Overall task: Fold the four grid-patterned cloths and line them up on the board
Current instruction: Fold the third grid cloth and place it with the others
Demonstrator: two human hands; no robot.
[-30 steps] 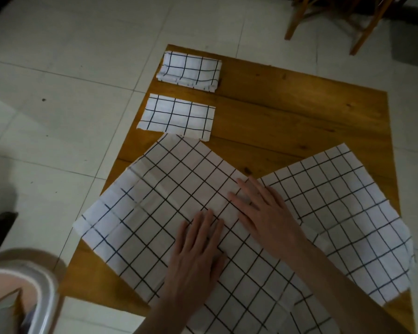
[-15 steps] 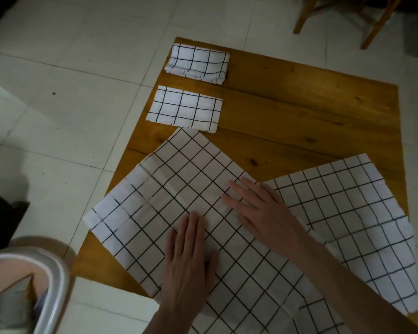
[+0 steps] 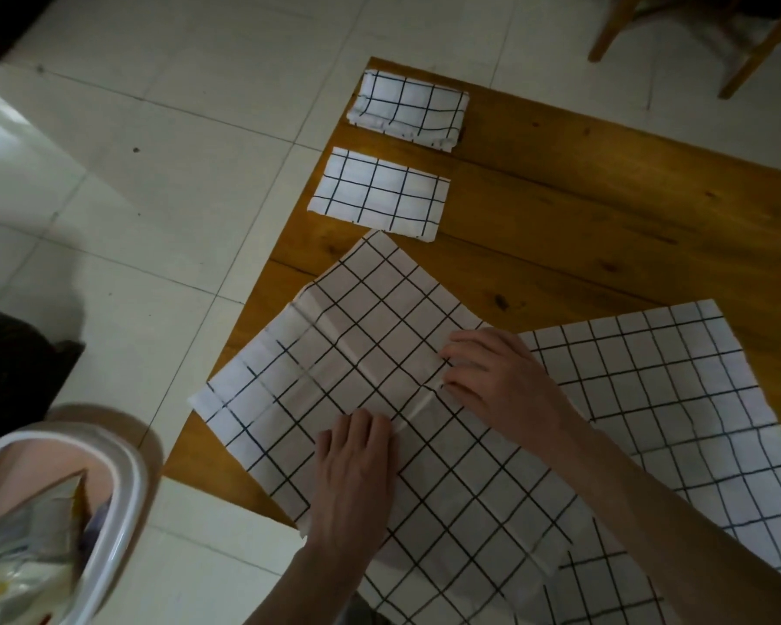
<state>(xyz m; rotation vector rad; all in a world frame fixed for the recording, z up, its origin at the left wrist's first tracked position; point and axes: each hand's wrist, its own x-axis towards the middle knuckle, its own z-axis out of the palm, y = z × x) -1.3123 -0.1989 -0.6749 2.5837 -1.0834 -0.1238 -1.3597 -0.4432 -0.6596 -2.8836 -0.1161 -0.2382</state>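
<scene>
Hands first, nearest my camera: I note the left hand (image 3: 352, 471) lying on the unfolded cloth (image 3: 379, 363), its fingers curled down at a raised crease; whether it pinches the fabric I cannot tell. The right hand (image 3: 497, 381) sits just beyond it on the same cloth, fingers and thumb bent and nipping a ridge of fabric between them. This cloth lies skewed across the near left part of the wooden board (image 3: 605, 218), one corner hanging past the board's left edge. A second open cloth (image 3: 677, 399) lies to its right, partly under the right forearm. Further off, along the left edge, I record a flat folded cloth (image 3: 379, 194), then a thicker folded cloth (image 3: 409, 110) at the far corner, slightly apart.
</scene>
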